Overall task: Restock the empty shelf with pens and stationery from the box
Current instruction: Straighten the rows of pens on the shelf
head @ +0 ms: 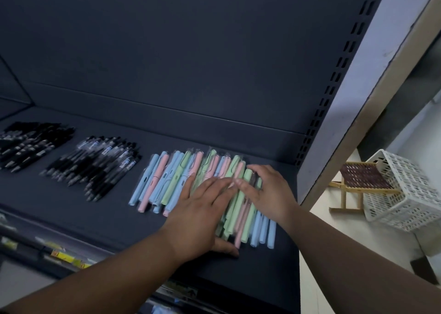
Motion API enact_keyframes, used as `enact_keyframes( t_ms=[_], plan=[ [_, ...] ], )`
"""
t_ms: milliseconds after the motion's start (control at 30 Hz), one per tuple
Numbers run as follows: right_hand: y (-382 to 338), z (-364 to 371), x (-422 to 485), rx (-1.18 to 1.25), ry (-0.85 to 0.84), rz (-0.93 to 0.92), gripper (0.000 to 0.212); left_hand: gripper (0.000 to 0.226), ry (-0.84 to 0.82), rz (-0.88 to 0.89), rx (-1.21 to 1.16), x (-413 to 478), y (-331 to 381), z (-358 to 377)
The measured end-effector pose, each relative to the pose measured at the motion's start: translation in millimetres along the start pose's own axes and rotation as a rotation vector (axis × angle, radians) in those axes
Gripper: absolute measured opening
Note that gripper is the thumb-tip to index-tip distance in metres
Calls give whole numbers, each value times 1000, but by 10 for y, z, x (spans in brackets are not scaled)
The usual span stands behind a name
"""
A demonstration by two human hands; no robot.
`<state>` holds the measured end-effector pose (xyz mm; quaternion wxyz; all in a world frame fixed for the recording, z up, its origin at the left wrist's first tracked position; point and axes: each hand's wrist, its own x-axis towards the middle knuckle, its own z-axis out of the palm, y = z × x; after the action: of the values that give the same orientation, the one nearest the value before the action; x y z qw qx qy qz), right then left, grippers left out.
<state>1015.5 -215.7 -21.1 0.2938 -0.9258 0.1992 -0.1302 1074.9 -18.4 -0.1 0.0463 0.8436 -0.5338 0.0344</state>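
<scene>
A row of pastel pens [167,180] in blue, pink and green, each in a clear sleeve, lies on the dark shelf [95,218] at its right end. My left hand [202,213] rests flat on the middle of the row, fingers spread, thumb at the pens' near ends. My right hand [267,192] lies flat on the right part of the row, fingertips touching those of the left. Neither hand grips a pen. Two groups of black pens [95,165] [31,141] lie further left on the shelf.
The shelf's perforated upright [334,84] and grey side panel [372,74] stand at the right. Beyond it on the floor are a white plastic basket [405,194] and a small wooden stand [350,189]. Yellow price labels [66,256] run along the shelf's front edge.
</scene>
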Motion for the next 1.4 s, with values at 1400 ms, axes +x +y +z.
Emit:
enact_keyframes(
  t_ms=[1400],
  plan=[
    [-753, 100, 547, 1, -2, 10, 59, 122, -50, -34, -342, -68, -1181, -104]
  ],
)
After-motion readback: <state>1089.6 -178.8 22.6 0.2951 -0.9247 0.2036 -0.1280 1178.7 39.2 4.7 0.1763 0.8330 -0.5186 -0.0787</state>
